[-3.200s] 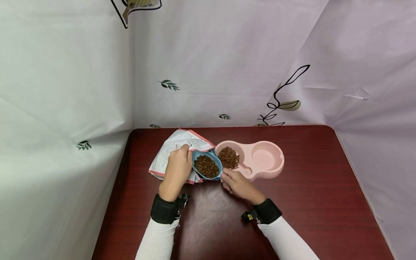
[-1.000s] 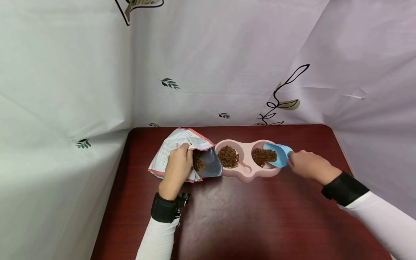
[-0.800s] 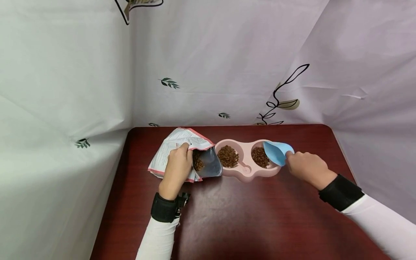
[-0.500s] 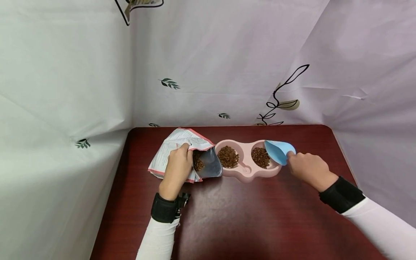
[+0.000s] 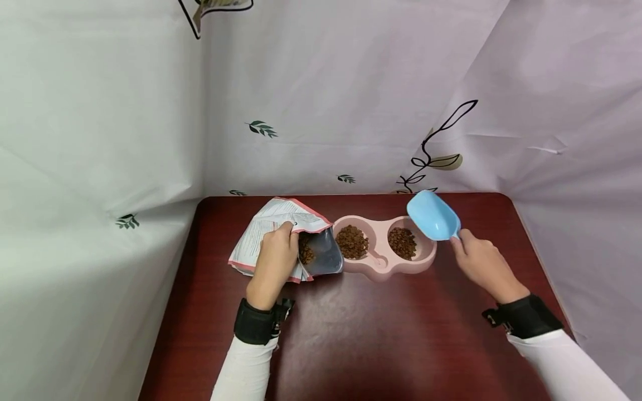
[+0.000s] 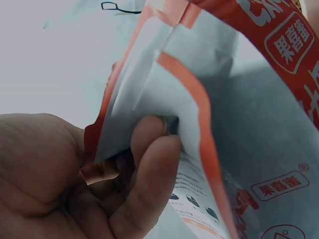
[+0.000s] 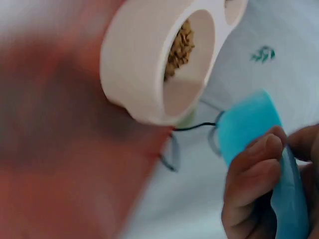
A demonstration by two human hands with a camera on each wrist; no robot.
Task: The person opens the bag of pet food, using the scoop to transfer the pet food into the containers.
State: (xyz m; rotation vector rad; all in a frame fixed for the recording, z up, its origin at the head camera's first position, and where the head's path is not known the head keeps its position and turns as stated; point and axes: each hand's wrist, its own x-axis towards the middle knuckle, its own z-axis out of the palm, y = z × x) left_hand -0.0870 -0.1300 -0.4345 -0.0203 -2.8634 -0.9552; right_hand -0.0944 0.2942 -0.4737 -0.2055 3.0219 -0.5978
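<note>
left hand (image 5: pixel 275 258) curled — gripping, right hand (image 5: pixel 480 262) raised, pinching

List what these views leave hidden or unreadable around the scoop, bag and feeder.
- Scoop inside: head view shows only its underside; any leftover kibble is hidden.
- Bag depth: left hand and the foil mouth hide how much remains.
- Bag print: too small in the head view, cropped in the left wrist view.
- Feeder in the right wrist view: blurred, its far bowl cut off by the edge.
</note>
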